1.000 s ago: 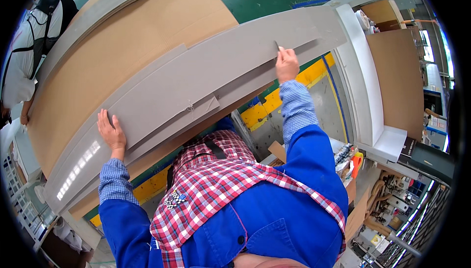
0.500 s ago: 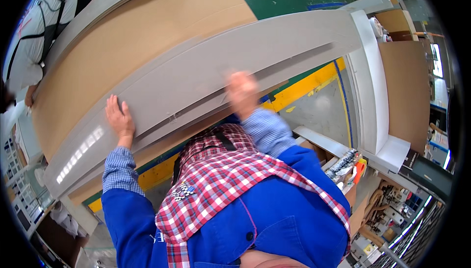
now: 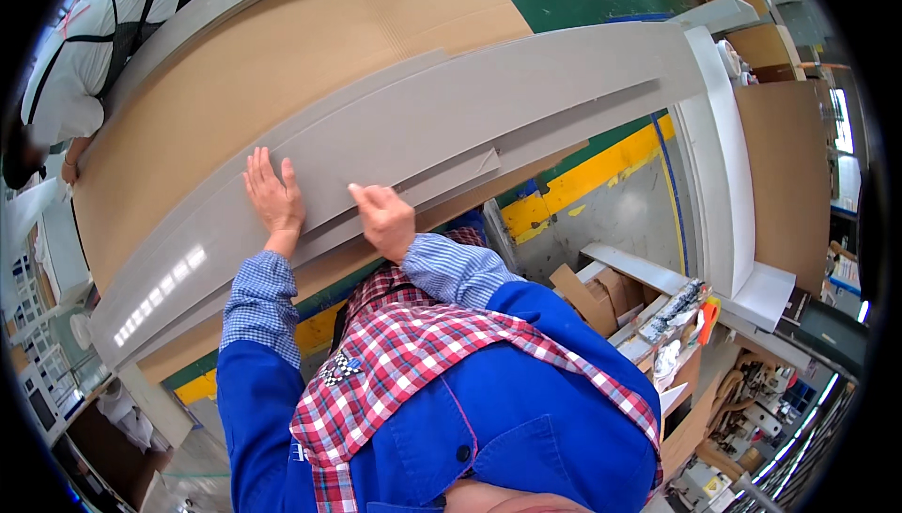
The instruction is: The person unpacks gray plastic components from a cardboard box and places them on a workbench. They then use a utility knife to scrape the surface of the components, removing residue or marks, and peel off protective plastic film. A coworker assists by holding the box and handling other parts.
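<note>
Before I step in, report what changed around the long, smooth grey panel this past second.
The curled right hand moved left along the long, smooth grey panel, nearer the left hand; whether it still holds the slim dark object seen earlier can't be told. The left hand stays flat on the panel; the co-worker in white stays at upper left.
</note>
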Action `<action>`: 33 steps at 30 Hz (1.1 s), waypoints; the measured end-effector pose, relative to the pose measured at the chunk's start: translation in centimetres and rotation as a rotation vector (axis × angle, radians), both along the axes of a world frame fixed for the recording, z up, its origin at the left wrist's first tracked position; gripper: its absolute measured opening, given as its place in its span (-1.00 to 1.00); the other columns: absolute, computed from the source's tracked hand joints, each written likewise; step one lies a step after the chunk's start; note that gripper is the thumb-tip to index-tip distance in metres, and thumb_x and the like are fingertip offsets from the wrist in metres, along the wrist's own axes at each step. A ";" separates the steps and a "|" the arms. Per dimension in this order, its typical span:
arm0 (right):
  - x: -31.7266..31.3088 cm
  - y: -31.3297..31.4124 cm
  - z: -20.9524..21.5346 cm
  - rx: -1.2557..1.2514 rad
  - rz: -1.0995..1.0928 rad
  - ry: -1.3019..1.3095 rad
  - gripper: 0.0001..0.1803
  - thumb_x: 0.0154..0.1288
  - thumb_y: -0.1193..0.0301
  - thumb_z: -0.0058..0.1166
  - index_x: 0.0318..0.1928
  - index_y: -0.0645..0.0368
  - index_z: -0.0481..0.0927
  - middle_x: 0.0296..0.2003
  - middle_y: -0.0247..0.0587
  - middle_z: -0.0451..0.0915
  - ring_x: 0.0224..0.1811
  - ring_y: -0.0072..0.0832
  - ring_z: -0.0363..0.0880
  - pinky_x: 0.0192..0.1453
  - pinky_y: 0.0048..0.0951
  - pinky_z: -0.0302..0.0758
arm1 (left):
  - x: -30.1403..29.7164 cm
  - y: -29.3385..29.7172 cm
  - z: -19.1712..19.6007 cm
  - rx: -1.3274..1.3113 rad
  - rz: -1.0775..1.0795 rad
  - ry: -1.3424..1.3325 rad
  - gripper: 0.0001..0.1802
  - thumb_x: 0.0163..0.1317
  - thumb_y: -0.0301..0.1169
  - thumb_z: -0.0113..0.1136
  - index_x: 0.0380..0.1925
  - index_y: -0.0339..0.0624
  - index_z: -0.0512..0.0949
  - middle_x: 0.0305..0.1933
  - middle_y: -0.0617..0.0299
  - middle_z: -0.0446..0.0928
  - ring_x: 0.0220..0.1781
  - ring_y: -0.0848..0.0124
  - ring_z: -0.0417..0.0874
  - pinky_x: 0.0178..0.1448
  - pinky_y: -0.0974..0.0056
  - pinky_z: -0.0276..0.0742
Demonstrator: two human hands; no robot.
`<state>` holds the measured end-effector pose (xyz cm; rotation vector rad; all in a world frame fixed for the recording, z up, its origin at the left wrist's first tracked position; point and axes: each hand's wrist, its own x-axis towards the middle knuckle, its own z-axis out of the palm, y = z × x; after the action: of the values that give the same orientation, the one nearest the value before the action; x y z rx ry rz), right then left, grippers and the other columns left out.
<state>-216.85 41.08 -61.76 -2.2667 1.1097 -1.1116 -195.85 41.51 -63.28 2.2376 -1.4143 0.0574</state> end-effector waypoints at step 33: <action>-12.4 -8.4 3.0 -0.058 -0.524 0.156 -0.86 0.30 0.42 0.01 -0.21 0.19 0.58 -0.43 -0.18 0.47 -0.42 -0.30 0.51 -0.41 -0.34 0.50 | 13.0 12.2 0.6 0.095 0.238 -0.161 -0.45 0.33 -0.08 -0.16 0.14 -0.27 0.35 0.36 -0.05 0.18 0.36 0.03 0.18 0.40 0.02 0.03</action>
<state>-229.30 32.71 -58.71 -2.1929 1.8292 -1.1710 -182.84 53.71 -62.64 2.5204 -1.2445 0.2594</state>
